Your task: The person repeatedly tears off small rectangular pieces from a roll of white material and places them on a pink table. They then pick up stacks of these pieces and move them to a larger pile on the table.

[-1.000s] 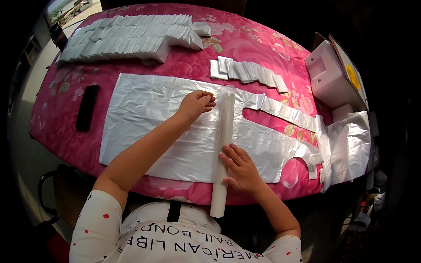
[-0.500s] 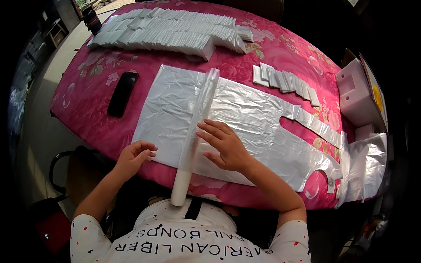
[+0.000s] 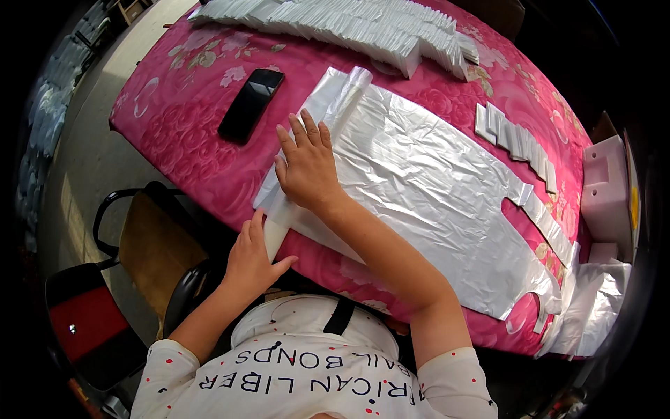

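Note:
A large white plastic carrier bag (image 3: 426, 174) with cut-out handles lies flat on the pink flowered tablecloth (image 3: 167, 133). Across its left end rests a pale roller tube (image 3: 351, 98), slanting from far right to near left. My right hand (image 3: 307, 160) lies on the roller's middle, palm down and fingers spread, hiding that stretch. At the roller's near end, by the table edge, my left hand (image 3: 252, 255) touches its left side with fingers stretched and thumb apart. A narrow strip of the bag shows left of the roller.
Left of the bag is a black phone (image 3: 251, 105). Folded white bags (image 3: 370, 28) stand packed in rows at the back; a smaller row (image 3: 516, 143) lies right. A white foam box (image 3: 606, 178) and more plastic bags (image 3: 593, 300) sit far right. A chair (image 3: 157, 244) stands left of me.
The roller has moved left along the bag toward its end. My right hand has come down flat on it, and my left hand has reached its near end. The view has shifted.

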The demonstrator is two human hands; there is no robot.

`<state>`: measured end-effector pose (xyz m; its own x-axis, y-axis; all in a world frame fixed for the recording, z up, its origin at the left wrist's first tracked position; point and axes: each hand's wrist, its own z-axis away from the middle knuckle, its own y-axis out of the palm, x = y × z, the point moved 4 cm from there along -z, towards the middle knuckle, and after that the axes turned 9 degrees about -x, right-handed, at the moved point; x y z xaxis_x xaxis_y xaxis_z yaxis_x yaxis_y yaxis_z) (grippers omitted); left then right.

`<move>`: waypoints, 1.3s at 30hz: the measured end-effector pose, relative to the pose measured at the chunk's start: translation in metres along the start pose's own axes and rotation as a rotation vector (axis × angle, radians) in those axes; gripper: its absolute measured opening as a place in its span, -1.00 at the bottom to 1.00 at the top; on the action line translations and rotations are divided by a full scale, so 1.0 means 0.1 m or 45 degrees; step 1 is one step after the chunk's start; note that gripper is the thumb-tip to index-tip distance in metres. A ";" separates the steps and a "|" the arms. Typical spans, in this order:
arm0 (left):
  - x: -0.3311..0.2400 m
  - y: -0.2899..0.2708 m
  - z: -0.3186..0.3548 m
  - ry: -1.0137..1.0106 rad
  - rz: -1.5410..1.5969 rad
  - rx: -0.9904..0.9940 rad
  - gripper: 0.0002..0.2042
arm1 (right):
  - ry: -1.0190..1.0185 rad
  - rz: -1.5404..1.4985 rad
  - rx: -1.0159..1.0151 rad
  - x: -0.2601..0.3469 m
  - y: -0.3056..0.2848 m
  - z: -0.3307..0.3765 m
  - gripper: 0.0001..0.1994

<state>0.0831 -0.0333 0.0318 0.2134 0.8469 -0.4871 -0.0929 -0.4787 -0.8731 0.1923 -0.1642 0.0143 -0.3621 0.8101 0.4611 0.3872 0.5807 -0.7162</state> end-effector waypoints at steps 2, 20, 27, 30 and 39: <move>0.09 0.01 -0.02 0.010 -0.014 -0.046 -0.18 | 0.231 -0.029 -0.185 0.01 -0.02 0.04 -0.37; -0.42 0.22 0.20 -0.521 1.790 1.303 -0.25 | 1.200 -1.911 -0.437 -0.20 -1.02 0.29 -0.43; -0.37 0.42 0.09 -0.457 1.422 0.721 -0.42 | 1.236 -1.568 -0.493 -0.24 -0.82 0.69 -0.51; -0.32 0.47 0.13 -0.615 1.503 0.800 -0.49 | 1.292 -1.508 -0.452 -0.19 -0.74 0.82 -0.55; -0.11 0.60 0.33 -0.692 1.469 1.062 -0.51 | 1.352 -1.497 -0.423 -0.08 -0.57 1.16 -0.49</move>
<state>0.0427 -0.0639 -0.0163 -0.7126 0.1823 -0.6775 -0.4980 -0.8116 0.3054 0.0750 -0.2128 -0.0093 0.0887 -0.4663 0.8802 0.5418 0.7641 0.3502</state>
